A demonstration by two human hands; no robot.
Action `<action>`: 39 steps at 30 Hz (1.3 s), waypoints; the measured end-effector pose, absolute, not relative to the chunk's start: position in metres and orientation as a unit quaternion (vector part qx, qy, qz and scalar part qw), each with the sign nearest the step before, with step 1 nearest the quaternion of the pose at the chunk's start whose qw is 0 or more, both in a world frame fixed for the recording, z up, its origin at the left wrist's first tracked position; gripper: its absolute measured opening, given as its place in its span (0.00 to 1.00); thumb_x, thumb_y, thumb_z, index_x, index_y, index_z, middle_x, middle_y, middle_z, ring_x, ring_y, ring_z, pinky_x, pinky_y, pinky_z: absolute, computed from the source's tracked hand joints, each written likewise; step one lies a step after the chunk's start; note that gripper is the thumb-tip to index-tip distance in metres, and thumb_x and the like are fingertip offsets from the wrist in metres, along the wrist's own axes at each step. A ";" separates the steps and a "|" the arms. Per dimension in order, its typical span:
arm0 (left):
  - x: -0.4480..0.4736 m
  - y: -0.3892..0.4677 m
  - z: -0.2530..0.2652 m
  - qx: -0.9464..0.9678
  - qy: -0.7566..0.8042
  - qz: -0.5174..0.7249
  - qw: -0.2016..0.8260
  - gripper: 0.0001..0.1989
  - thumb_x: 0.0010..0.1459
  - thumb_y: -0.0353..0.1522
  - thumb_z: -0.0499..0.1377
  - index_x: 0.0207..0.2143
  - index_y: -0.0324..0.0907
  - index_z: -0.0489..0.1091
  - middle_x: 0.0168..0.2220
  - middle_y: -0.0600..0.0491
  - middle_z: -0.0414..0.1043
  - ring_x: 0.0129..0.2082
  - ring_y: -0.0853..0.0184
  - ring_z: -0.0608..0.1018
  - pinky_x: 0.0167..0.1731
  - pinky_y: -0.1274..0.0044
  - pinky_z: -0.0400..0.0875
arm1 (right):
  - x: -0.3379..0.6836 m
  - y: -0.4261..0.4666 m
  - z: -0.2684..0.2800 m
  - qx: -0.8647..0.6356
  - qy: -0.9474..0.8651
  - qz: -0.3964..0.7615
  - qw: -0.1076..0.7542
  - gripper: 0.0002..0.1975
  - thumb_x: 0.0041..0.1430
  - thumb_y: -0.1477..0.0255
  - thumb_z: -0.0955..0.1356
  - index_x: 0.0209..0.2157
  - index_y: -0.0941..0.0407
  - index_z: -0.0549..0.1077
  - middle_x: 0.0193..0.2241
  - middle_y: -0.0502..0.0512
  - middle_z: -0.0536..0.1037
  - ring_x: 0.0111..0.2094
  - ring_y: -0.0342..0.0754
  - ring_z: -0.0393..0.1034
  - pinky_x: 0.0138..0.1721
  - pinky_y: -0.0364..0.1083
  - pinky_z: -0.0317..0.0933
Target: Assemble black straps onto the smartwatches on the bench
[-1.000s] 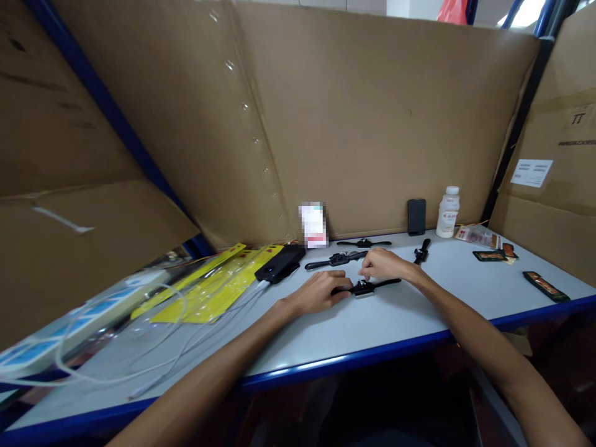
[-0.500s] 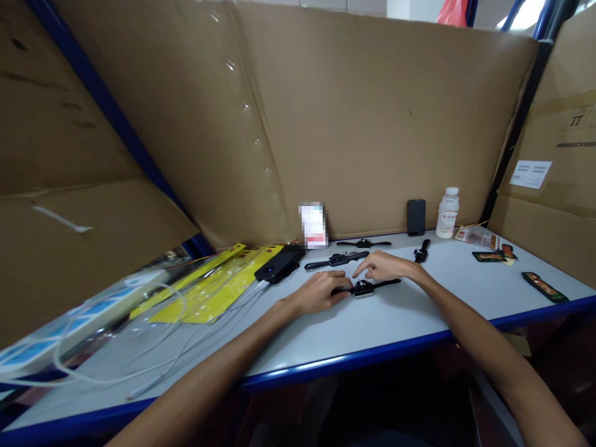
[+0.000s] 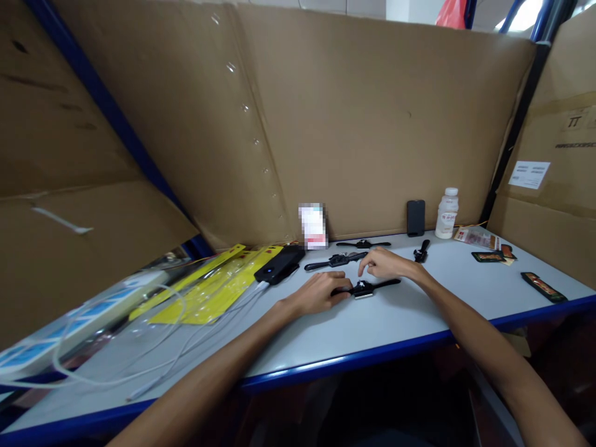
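Black tool (image 3: 364, 288): left fingers (image 3: 343, 281) grip one end; right fingers (image 3: 364, 263) half-curled nearby.

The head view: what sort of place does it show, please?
Probably a work corner in a workshop or storeroom: a table with a blue edge, large cardboard sheets standing around it like walls, and several black tools with two handles on top.

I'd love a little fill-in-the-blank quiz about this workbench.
The ____ hand holds one handle of the nearest black tool.
The white-capped bottle stands to the ____ of the upright dark phone.
The packaging cards on the left of the table are ____.
The panel behind the table is made of ____.
Missing words: left; right; yellow; cardboard.
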State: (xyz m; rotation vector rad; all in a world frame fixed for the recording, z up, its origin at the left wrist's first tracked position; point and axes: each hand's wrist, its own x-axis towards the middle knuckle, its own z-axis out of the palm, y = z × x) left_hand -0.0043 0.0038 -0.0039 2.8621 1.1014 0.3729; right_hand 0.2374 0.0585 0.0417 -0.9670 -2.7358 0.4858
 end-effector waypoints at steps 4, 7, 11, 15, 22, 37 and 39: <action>-0.005 0.005 -0.005 0.926 0.358 0.116 0.027 0.08 0.68 0.32 0.57 0.45 0.45 0.76 0.41 0.51 0.75 0.40 0.63 0.78 0.38 0.75 0.67 | 0.237 0.056 0.041 -0.322 -0.931 0.158 0.069 0.26 0.52 0.84 0.62 0.45 0.55 0.86 0.18 0.47 0.69 0.23 0.43 0.56 0.28 0.42 0.48; -0.005 0.005 -0.006 0.926 0.357 0.121 0.028 0.09 0.68 0.32 0.57 0.45 0.45 0.76 0.41 0.51 0.76 0.40 0.62 0.78 0.38 0.75 0.67 | 0.237 0.057 0.040 -0.330 -0.932 0.143 0.054 0.23 0.52 0.83 0.63 0.42 0.55 0.86 0.21 0.49 0.74 0.24 0.43 0.58 0.30 0.42 0.50; -0.005 0.005 -0.005 0.925 0.358 0.122 0.027 0.09 0.68 0.32 0.57 0.46 0.46 0.76 0.42 0.50 0.76 0.40 0.62 0.79 0.37 0.75 0.67 | 0.237 0.057 0.040 -0.338 -0.930 0.132 0.058 0.26 0.53 0.83 0.64 0.49 0.55 0.84 0.24 0.50 0.77 0.26 0.44 0.62 0.30 0.41 0.51; -0.004 0.003 -0.003 0.925 0.361 0.116 0.029 0.09 0.68 0.31 0.57 0.46 0.46 0.76 0.42 0.51 0.76 0.40 0.62 0.78 0.37 0.75 0.67 | 0.237 0.059 0.038 -0.349 -0.928 0.128 0.037 0.16 0.55 0.79 0.66 0.38 0.55 0.86 0.28 0.53 0.80 0.30 0.45 0.68 0.30 0.40 0.53; -0.004 0.003 -0.003 0.924 0.364 0.114 0.025 0.09 0.68 0.32 0.57 0.46 0.45 0.76 0.42 0.51 0.76 0.40 0.62 0.79 0.37 0.75 0.67 | 0.237 0.056 0.040 -0.343 -0.929 0.129 0.044 0.23 0.53 0.80 0.66 0.47 0.54 0.84 0.25 0.50 0.77 0.28 0.45 0.65 0.31 0.41 0.53; -0.003 0.002 -0.002 0.920 0.375 0.111 0.024 0.15 0.67 0.32 0.58 0.55 0.45 0.75 0.43 0.49 0.77 0.41 0.61 0.79 0.39 0.73 0.69 | 0.237 0.057 0.038 -0.347 -0.927 0.139 0.033 0.19 0.53 0.78 0.66 0.42 0.55 0.85 0.30 0.53 0.82 0.29 0.45 0.67 0.30 0.41 0.53; -0.002 0.002 -0.002 0.920 0.377 0.104 0.022 0.18 0.68 0.33 0.57 0.59 0.46 0.72 0.44 0.49 0.76 0.41 0.60 0.79 0.39 0.73 0.69 | 0.237 0.054 0.042 -0.360 -0.923 0.136 0.019 0.17 0.54 0.77 0.66 0.41 0.55 0.86 0.31 0.54 0.82 0.31 0.46 0.70 0.31 0.41 0.55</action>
